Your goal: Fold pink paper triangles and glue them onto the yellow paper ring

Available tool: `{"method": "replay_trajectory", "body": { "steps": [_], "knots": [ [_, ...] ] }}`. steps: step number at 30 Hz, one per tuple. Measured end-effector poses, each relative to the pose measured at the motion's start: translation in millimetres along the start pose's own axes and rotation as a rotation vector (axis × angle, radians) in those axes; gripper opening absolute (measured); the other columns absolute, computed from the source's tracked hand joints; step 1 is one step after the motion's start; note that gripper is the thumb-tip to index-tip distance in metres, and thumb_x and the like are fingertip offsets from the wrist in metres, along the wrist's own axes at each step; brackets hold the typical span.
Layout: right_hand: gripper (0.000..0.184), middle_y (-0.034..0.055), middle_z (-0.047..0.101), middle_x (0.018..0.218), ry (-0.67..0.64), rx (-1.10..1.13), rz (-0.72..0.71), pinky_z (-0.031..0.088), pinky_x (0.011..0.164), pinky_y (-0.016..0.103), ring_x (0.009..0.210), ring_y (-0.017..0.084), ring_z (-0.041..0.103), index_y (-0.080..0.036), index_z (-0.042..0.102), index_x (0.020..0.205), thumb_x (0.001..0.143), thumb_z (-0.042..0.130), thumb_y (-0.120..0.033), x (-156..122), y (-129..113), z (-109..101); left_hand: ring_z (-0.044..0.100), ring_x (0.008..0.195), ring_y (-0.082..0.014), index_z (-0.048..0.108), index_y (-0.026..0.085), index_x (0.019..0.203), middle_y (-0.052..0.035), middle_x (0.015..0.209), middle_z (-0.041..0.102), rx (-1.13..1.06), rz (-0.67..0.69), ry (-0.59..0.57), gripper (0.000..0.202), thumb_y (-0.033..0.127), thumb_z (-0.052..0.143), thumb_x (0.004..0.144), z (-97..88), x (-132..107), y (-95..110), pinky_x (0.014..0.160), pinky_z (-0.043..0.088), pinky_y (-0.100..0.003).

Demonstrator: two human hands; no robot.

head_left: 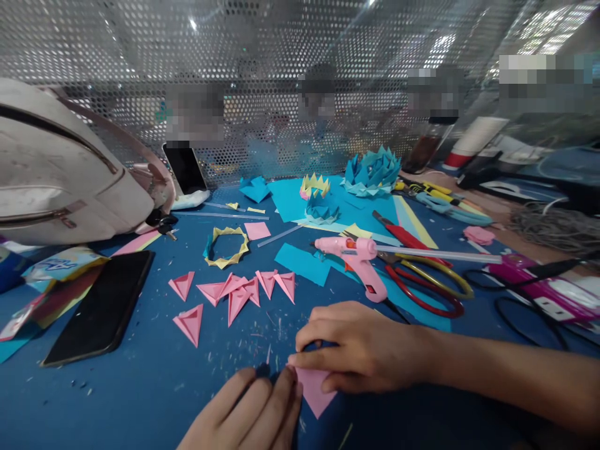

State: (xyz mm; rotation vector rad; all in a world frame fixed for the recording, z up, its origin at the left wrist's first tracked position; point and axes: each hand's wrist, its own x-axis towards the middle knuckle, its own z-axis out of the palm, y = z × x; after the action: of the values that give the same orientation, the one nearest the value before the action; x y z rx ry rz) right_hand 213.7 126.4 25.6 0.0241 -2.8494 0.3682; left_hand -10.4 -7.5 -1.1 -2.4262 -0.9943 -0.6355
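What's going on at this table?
Someone is handling a small piece of pink paper with both bare hands on a blue table. The left hand touches the paper's edge; the right hand lies partly over it. Beyond them are folded pink triangles and a mostly yellow paper ring. A pink glue gun lies beyond the right hand.

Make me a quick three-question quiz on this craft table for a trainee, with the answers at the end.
1. What colour is the paper under the right hand?
2. True or false: the glue gun lies on the table, held by no hand.
3. In the picture, the flat-lying black phone is: A) left of the glue gun; B) right of it.

Key: 1. Pink. 2. True. 3. A.
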Motion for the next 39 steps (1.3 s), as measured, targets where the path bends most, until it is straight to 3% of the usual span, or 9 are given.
{"method": "replay_trajectory", "body": {
  "steps": [4, 15, 19, 23, 26, 29, 34, 39],
  "knots": [
    [0.041, 0.0073, 0.065, 0.111, -0.017, -0.031, 0.045, 0.043, 0.073, 0.032, 0.087, 0.018, 0.054, -0.020, 0.065, 0.122, 0.107, 0.034, -0.043, -0.5, -5.8, -4.9, 0.059, 0.084, -0.0139, 0.075, 0.019, 0.103, 0.0023, 0.101, 0.077, -0.037, -0.047, 0.058, 0.040, 0.028, 0.036, 0.107, -0.1, 4.9, -0.3, 0.086, 0.042, -0.028],
    [0.026, 0.0076, 0.065, 0.112, 0.003, -0.104, 0.279, 0.043, 0.085, 0.035, 0.102, 0.020, 0.053, -0.022, 0.069, 0.110, 0.103, 0.045, -0.028, -29.9, -31.3, -27.4, 0.060, 0.086, -0.0147, 0.073, 0.018, 0.105, 0.0006, 0.104, 0.076, -0.061, -0.046, 0.063, 0.037, 0.028, 0.038, 0.105, -1.5, 4.3, 0.9, 0.087, 0.042, -0.029],
    [0.028, 0.0065, 0.065, 0.107, 0.006, -0.105, 0.296, 0.040, 0.078, 0.032, 0.098, 0.018, 0.052, -0.018, 0.070, 0.089, 0.102, 0.046, -0.023, -20.7, -34.3, -26.9, 0.062, 0.084, -0.0158, 0.073, 0.017, 0.107, 0.0001, 0.102, 0.077, -0.075, -0.046, 0.062, 0.032, 0.026, 0.043, 0.104, -1.5, 7.1, 1.3, 0.088, 0.044, -0.032],
    [0.027, 0.0024, 0.063, 0.087, -0.062, -0.104, 0.328, 0.037, 0.068, 0.031, 0.082, 0.017, 0.052, -0.017, 0.063, 0.082, 0.096, 0.062, -0.040, 0.5, -27.6, -20.8, 0.064, 0.085, -0.0178, 0.072, 0.016, 0.107, -0.0030, 0.103, 0.076, -0.149, -0.044, 0.049, 0.026, 0.017, 0.047, 0.098, -4.0, 11.7, -2.9, 0.087, 0.046, -0.036],
    [0.033, -0.0001, 0.061, 0.088, -0.137, -0.017, 0.387, 0.036, 0.064, 0.029, 0.079, 0.016, 0.052, -0.018, 0.058, 0.088, 0.086, 0.070, -0.048, 11.3, -21.4, -15.8, 0.064, 0.085, -0.0187, 0.071, 0.017, 0.106, -0.0044, 0.103, 0.075, -0.211, -0.061, 0.008, 0.028, 0.012, 0.046, 0.094, -6.6, 15.0, -8.0, 0.083, 0.048, -0.036],
    [0.027, -0.0016, 0.059, 0.088, -0.138, 0.109, 0.396, 0.035, 0.065, 0.027, 0.078, 0.015, 0.053, -0.018, 0.057, 0.089, 0.086, 0.071, -0.041, 12.4, -17.1, -12.6, 0.062, 0.084, -0.0192, 0.071, 0.017, 0.105, -0.0051, 0.100, 0.073, -0.271, -0.094, 0.015, 0.032, 0.011, 0.042, 0.094, -7.2, 16.6, -12.5, 0.080, 0.048, -0.035],
    [0.016, -0.0026, 0.061, 0.081, -0.040, 0.270, 0.409, 0.035, 0.069, 0.026, 0.079, 0.014, 0.052, -0.018, 0.058, 0.083, 0.086, 0.071, -0.026, 5.9, -13.4, -7.8, 0.061, 0.090, -0.0186, 0.071, 0.019, 0.108, -0.0044, 0.105, 0.073, -0.324, -0.121, -0.046, 0.032, 0.010, 0.044, 0.093, -4.8, 16.2, -15.8, 0.084, 0.046, -0.034],
    [0.005, -0.0005, 0.066, 0.089, 0.098, 0.511, 0.455, 0.040, 0.076, 0.024, 0.084, 0.014, 0.056, -0.018, 0.061, 0.091, 0.093, 0.063, -0.022, 3.9, -11.5, -5.4, 0.062, 0.094, -0.0180, 0.074, 0.021, 0.105, -0.0007, 0.105, 0.075, -0.288, -0.050, 0.055, 0.032, 0.018, 0.042, 0.101, 4.6, 9.3, -12.8, 0.095, 0.042, -0.035]
  ]
}}
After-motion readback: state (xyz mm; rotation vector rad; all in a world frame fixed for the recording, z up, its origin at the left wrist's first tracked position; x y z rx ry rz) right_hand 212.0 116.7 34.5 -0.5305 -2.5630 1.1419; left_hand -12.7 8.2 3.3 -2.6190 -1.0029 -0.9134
